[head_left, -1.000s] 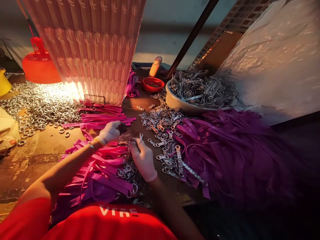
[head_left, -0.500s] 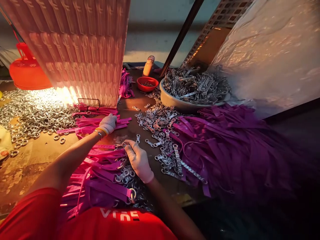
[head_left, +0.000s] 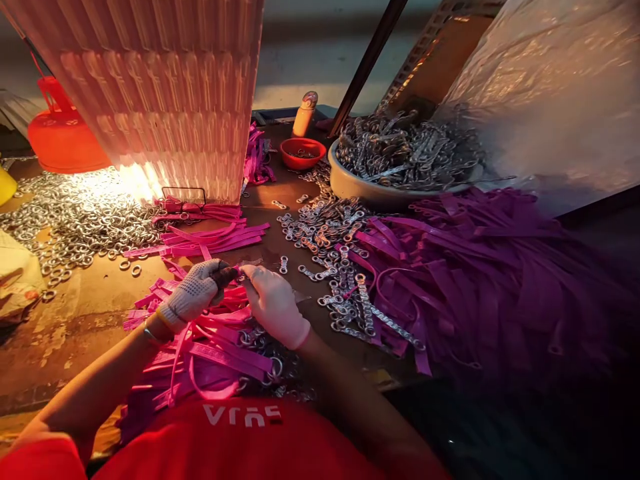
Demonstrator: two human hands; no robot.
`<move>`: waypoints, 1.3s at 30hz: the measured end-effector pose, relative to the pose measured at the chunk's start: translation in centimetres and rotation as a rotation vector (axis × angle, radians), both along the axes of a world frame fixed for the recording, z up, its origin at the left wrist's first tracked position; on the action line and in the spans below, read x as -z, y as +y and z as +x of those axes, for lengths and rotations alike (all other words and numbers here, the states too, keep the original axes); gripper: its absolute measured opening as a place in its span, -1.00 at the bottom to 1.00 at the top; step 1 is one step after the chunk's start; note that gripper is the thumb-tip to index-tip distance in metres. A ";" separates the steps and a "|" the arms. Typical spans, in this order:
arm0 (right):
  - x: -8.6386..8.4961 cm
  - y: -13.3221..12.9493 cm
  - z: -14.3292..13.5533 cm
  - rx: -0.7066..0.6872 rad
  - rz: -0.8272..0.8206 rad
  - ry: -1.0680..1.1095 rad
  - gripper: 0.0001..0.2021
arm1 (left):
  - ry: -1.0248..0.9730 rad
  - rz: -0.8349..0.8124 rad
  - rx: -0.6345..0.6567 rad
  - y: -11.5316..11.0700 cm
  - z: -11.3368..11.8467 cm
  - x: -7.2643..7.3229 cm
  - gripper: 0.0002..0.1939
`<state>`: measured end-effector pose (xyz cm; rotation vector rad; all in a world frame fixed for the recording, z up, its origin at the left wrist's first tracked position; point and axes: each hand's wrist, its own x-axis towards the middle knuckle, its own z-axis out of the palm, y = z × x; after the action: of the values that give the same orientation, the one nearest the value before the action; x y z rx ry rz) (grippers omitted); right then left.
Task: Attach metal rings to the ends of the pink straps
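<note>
My left hand (head_left: 197,293), in a dotted white glove with bare dark fingertips, pinches the end of a pink strap. My right hand (head_left: 273,300), in a plain pale glove, meets it fingertip to fingertip and is closed on a small metal piece, mostly hidden. Beneath both hands lies a heap of pink straps (head_left: 220,357), some with metal rings at their ends. Behind my left hand are more loose pink straps (head_left: 215,239). A short metal link (head_left: 283,265) rests just beyond my right hand.
Loose rings (head_left: 85,223) cover the left side under a red lamp (head_left: 65,140). A ribbed clear panel (head_left: 200,133) stands behind. Toward the right are a basin (head_left: 360,193) of chains, a red bowl (head_left: 303,153), a bottle (head_left: 305,117) and a large purple strap pile (head_left: 490,287).
My left hand has come back from the straps near the panel to meet my right hand, bringing a strap end. The whole view has shifted slightly.
</note>
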<state>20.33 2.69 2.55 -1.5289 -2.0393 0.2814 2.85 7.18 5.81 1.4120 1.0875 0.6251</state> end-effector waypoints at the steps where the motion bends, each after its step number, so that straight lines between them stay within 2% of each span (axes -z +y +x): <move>1: -0.4 -0.2 -0.3 -0.004 -0.006 -0.063 -0.71 | 0.015 -0.011 0.008 -0.5 -0.2 0.0 -0.63; 3: -0.9 -0.6 -0.7 -0.010 -0.006 -0.193 -0.74 | 0.093 0.054 0.054 -1.2 -0.7 0.2 -0.65; 5: -1.2 -1.0 -1.0 -0.007 0.002 -0.290 -0.75 | 0.173 0.194 0.111 -1.8 -1.0 0.7 -0.68; 7: -1.2 -1.3 -1.2 -0.003 0.009 -0.330 -0.76 | 0.221 0.315 0.125 -2.3 -1.3 1.3 -0.73; 9: -1.0 -1.5 -1.4 -0.003 0.005 -0.328 -0.76 | 0.234 0.352 0.116 -2.7 -1.5 1.8 -0.76; 11: -0.8 -1.5 -1.4 -0.011 -0.003 -0.297 -0.76 | 0.207 0.296 0.105 -3.0 -1.7 2.4 -0.75; 13: -1.0 -1.6 -1.4 -0.056 -0.027 -0.242 -0.73 | 0.119 0.128 0.092 -3.3 -2.1 2.7 -0.70; 15: -1.5 -1.5 -1.2 -0.122 -0.094 -0.206 -0.60 | 0.030 -0.011 0.057 -3.7 -2.3 2.8 -0.65; 17: -2.2 -1.4 -1.1 -0.149 -0.196 -0.231 -0.54 | 0.040 0.026 0.015 -4.2 -2.4 2.7 -0.65; 21: -2.8 -1.5 -1.3 -0.109 -0.304 -0.386 -0.77 | 0.204 0.232 0.012 -5.0 -2.0 2.4 -0.70; 28: -1.4 -1.0 -1.5 -0.214 -0.182 -0.499 -0.67 | 0.299 0.352 0.088 -4.1 -2.2 2.6 -0.74; 32: -1.4 -1.2 -1.7 -0.263 -0.153 -0.467 -0.63 | 0.395 0.422 0.178 -3.4 -3.4 0.9 -0.73; 34: -1.8 -1.3 -1.4 -0.260 -0.151 -0.432 -0.60 | 0.450 0.468 0.100 -3.4 -4.3 -0.4 -0.76; 36: -2.2 -1.2 -0.5 -0.301 -0.171 -0.373 -0.60 | 0.407 0.456 -0.103 -3.5 -5.3 -1.5 -0.78; 38: -2.2 -0.3 1.1 -0.315 -0.212 -0.301 -0.64 | 0.222 0.275 -0.291 -3.5 -6.0 -2.0 -0.74; 39: -1.9 0.5 2.0 -0.252 -0.235 -0.277 -0.65 | 0.076 0.115 -0.356 -3.4 -6.2 -2.1 -0.72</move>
<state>22.33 3.17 4.49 -1.5131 -2.4994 0.4404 -3.33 3.75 7.90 1.3587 1.3980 0.9059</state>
